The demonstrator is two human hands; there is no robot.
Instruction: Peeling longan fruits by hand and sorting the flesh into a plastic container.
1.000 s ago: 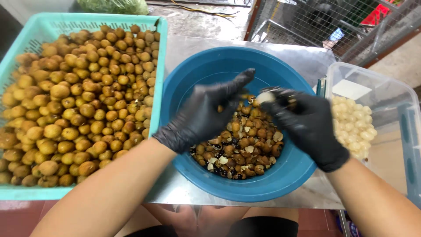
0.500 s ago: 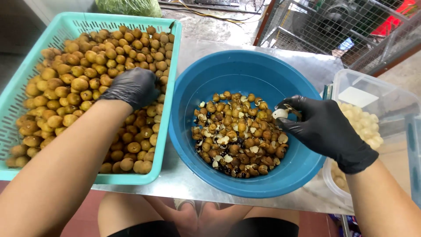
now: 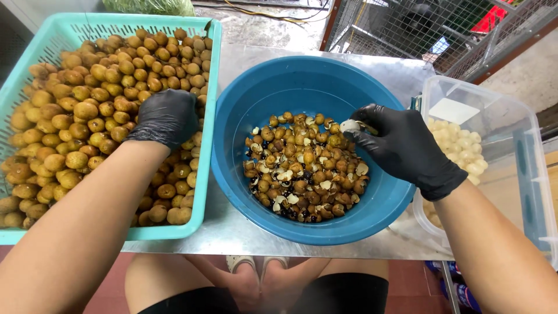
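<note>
Left hand [image 3: 165, 116] closes over unpeeled longans [image 3: 87, 110] in a still-heaped basket [image 3: 210, 116]; right hand [image 3: 404, 145] fingers pinch a peeled fruit [image 3: 349, 125] above the shell-filled bowl [image 3: 232, 116]; the tub [image 3: 523, 151] stays part-filled.

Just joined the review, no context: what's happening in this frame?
A person in black gloves sits at a metal table. The left hand rests on brown fruit piled in a teal basket. The right hand holds a pale peeled piece over a blue bowl of shells and seeds. A clear tub holds peeled flesh.
</note>
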